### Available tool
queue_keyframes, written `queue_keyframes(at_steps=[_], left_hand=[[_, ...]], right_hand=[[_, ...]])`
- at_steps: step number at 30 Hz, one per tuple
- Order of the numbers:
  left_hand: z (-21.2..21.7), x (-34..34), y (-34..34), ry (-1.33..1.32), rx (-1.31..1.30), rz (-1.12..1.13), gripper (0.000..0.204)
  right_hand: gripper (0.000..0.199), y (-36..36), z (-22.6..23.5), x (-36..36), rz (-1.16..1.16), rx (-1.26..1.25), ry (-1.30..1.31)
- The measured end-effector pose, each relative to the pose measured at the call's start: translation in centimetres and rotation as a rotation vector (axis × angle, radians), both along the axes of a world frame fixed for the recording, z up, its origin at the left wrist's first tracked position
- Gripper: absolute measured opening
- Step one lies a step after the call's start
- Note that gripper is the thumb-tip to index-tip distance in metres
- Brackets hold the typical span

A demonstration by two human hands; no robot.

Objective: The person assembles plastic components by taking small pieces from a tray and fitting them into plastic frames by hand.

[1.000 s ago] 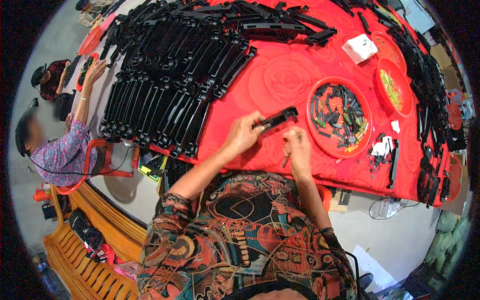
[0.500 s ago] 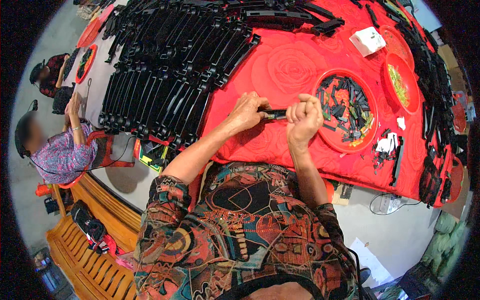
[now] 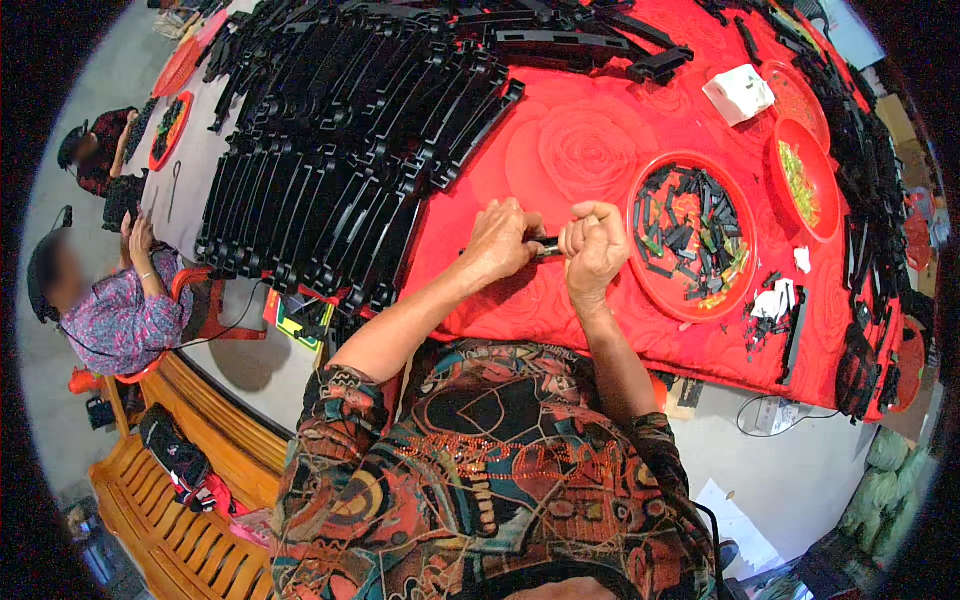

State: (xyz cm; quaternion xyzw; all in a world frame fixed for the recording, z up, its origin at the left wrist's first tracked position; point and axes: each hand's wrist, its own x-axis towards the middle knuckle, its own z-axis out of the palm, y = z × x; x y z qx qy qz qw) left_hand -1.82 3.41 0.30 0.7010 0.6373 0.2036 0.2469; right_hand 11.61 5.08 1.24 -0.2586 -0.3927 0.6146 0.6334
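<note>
A black plastic strip point(image 3: 548, 246) lies between my two hands, low over the red cloth. My left hand point(image 3: 505, 238) is closed around its left end, and a short stretch of it shows between the fists. Closed at the strip's other end is my right hand point(image 3: 594, 250); whether a small tool sits in that fist is hidden. Just right of it stands a round red tray point(image 3: 700, 318) holding many short black plastic pieces point(image 3: 690, 215) and some green and yellow bits. Rows of curved black plastic parts point(image 3: 330, 190) are laid out to the left.
A white block-shaped package point(image 3: 738, 95) and a red bowl point(image 3: 826, 222) with yellow-green bits stand far right. Crumpled white paper point(image 3: 772, 302) lies among black scraps near the right edge. Two people sit at the left; a wooden bench point(image 3: 170, 490) is behind the nearer one.
My right hand has moved left, closer to my left hand, and less of the black strip shows between them. The whole view has shifted slightly.
</note>
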Motion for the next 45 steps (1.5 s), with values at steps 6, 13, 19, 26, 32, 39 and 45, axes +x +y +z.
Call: queue_keyframes(at_steps=[6, 13, 19, 26, 32, 39, 45], left_hand=[[0.1, 0.1, 0.0, -0.016, -0.017, 0.010, 0.018], [1.4, 0.5, 0.0, 0.031, -0.051, 0.020, 0.018], [0.3, 0.6, 0.1, 0.011, -0.015, 0.052, 0.016], [0.0, 0.2, 0.1, 0.028, -0.008, 0.023, 0.017], [1.9, -1.6, -1.0, -0.077, 0.124, -0.071, 0.025], [1.8, -1.8, -4.4, 0.042, 0.387, -0.175, 0.022], [0.2, -1.9, -4.5, 0.225, 0.395, -0.179, 0.023]], right_hand=[[0.017, 0.1, -0.7, 0.0, -0.019, 0.069, -0.188], [0.019, 0.3, -1.3, -0.3, -0.046, 0.167, -0.314], [0.019, -0.1, -1.2, -0.4, -0.056, 0.185, -0.329], [0.018, 0.2, -1.5, -0.2, -0.024, 0.092, -0.228], [0.016, 1.3, 1.6, 1.3, -0.062, -0.042, 0.129], [0.015, 0.6, 2.3, 2.5, -0.035, 0.080, 0.177], [0.017, -0.4, 0.3, -0.1, 0.047, 0.043, 0.057]])
